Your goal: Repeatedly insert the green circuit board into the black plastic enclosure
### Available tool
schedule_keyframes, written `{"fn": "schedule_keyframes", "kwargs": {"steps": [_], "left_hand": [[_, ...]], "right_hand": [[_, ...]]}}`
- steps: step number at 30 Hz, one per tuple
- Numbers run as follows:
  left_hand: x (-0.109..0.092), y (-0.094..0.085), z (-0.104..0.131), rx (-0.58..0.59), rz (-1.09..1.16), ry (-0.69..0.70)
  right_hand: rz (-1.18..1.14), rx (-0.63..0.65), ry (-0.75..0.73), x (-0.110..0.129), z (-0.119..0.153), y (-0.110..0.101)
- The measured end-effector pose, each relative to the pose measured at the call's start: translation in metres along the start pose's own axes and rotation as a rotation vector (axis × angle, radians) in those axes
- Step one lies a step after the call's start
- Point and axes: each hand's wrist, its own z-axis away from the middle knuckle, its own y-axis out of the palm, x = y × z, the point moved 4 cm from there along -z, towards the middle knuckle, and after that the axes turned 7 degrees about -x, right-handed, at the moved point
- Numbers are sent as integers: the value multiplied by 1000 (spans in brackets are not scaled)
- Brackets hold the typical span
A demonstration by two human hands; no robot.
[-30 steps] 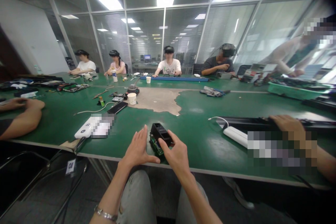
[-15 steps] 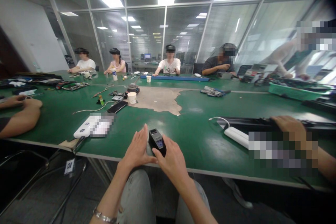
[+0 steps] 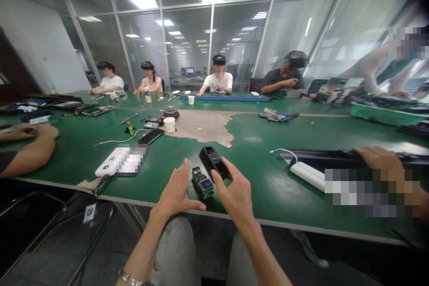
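Note:
A black plastic casing (image 3: 210, 159) with cut-out openings is pinched between the thumb and fingers of my right hand (image 3: 236, 191). Just left of and below it, a green circuit board (image 3: 202, 183) with a small bluish screen lies bare on the green table (image 3: 254, 165). My left hand (image 3: 177, 191) rests on the table edge beside the board, its fingers stretched up and its thumb pointing right below the board. Nothing is in my left hand.
A white power bank (image 3: 112, 161) and a black phone (image 3: 150, 136) lie to the left, with a paper cup (image 3: 169, 124) behind. Another person's hand (image 3: 378, 156) is over dark parts at the right, near a white device (image 3: 308, 176). Several people sit across the table.
My right hand has lifted the black casing up and to the right, off the circuit board, which now lies exposed. My left hand has stayed almost where it was.

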Motion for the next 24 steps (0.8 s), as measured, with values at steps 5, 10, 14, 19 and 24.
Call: {"fn": "schedule_keyframes", "kwargs": {"steps": [5,10,14,19,24], "left_hand": [[-3,0,0,0,-7,-17],[-6,-1,-2,4,-10,-24],[-4,3,-2,23,-42,-66],[-4,6,5,-11,-25,-105],[-8,5,8,-34,-12,-88]], "right_hand": [[149,19,43,-54,4,-5],[235,26,-39,-79,17,-4],[257,-3,-109,-80,22,-5],[223,62,-53,-80,19,-5],[101,70,56,-53,10,-13]]}}
